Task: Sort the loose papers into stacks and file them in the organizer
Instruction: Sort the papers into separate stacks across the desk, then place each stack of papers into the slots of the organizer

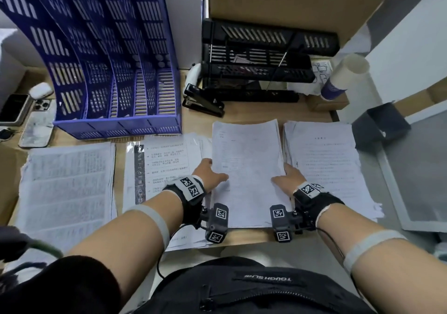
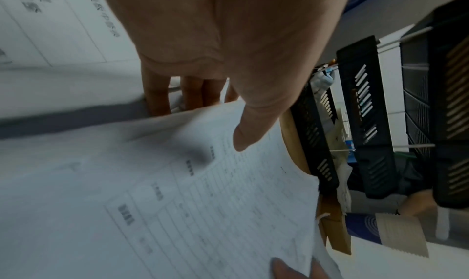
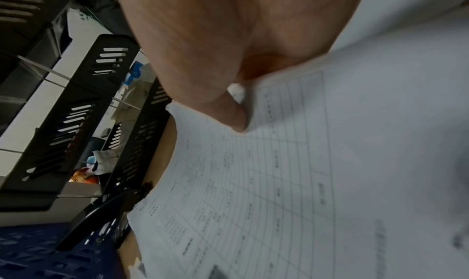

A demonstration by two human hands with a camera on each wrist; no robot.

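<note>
We're gripping the middle paper stack (image 1: 246,168) by both side edges.
Left hand (image 1: 210,174) and right hand (image 1: 289,177) are clamping it, thumbs on top, fingers (image 2: 157,94) underneath; it's sitting on the table (image 1: 242,112) before the blue file organizer (image 1: 116,71).

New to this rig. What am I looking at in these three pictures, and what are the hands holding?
There is no machine here: a person wears one camera on the head and one on each wrist. The head view looks down at a desk; the two close-up views look along each hand.

The left hand and right hand grip the sides of one stack of papers, thumbs on top, fingers underneath.

Three more paper piles lie on the desk: the left pile, the middle pile and the right pile. Behind them stand a blue file organizer, a black tray rack, a black stapler and a paper cup. Phones lie at far left.
</note>
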